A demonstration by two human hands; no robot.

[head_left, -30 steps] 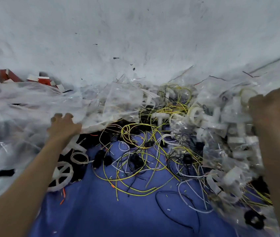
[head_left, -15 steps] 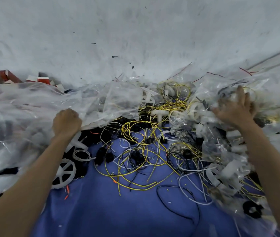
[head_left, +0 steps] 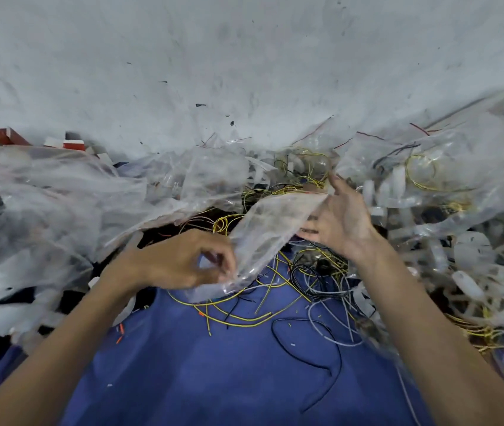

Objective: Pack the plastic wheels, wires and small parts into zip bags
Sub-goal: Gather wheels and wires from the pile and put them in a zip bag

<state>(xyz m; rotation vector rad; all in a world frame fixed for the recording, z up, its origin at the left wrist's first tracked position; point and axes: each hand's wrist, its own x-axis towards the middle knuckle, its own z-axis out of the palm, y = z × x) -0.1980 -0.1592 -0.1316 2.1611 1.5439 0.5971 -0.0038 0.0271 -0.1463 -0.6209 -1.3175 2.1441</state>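
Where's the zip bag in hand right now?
Head view, centre: the clear zip bag is held between the left hand, pinching its lower edge, and the right hand at its top, over yellow wires.

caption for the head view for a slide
The left hand and right hand hold a clear zip bag over tangled wires on blue cloth.

No readable text, no labels, no brands, no numbers (frame blurred throughout)

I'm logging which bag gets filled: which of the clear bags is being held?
The small zip bag at centre: the left hand pinches its lower edge, the right hand holds its upper corner. The other bags lie heaped.
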